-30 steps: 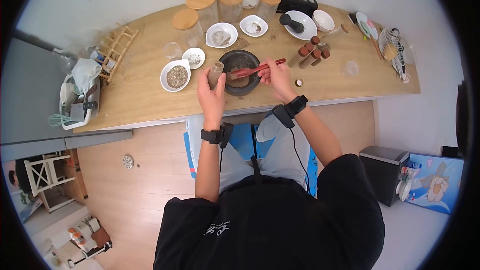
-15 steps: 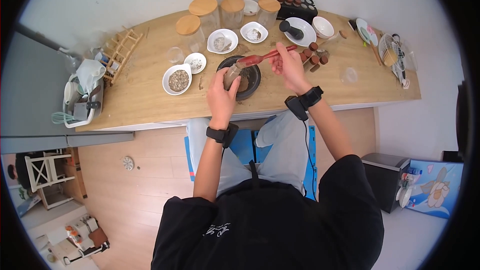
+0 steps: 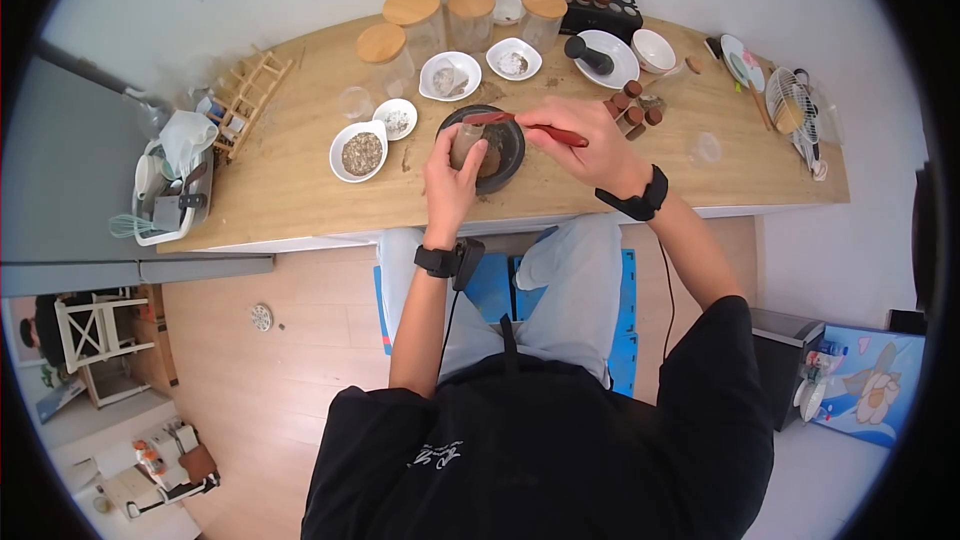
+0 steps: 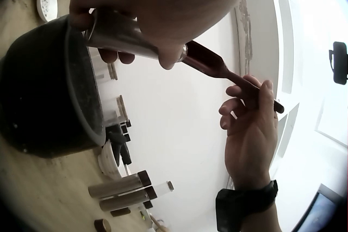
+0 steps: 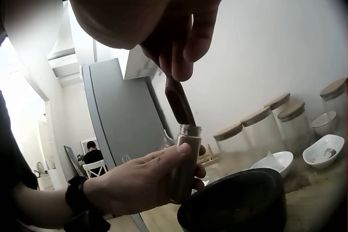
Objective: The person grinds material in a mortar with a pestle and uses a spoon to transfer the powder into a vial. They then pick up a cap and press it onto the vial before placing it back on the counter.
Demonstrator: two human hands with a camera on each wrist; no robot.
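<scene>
My left hand (image 3: 450, 188) grips a small clear glass bottle (image 5: 185, 175) of brownish powder, upright in the right wrist view, beside and above the near-left rim of a dark mortar (image 3: 513, 162). My right hand (image 3: 592, 145) holds a red scoop (image 4: 209, 62) by its handle. The scoop's tip points down into the bottle's mouth (image 5: 190, 129) in the right wrist view. Brown powder (image 3: 490, 162) lies inside the mortar. Part of the bottle is hidden behind my left fingers and thumb.
White dishes of ground material (image 3: 361, 154) stand left of the mortar, with wooden-lidded jars (image 3: 382, 44) behind. On the right are brown-capped bottles (image 3: 632, 118), a plate (image 3: 622, 58) bearing a black pestle (image 3: 590, 56), and a loose cap (image 4: 102, 225). A wooden rack (image 3: 250, 100) stands far left.
The red scoop has risen from the mortar to the bottle's mouth. My right hand has turned over, tipping the scoop steeply. My left hand has shifted slightly right with the bottle.
</scene>
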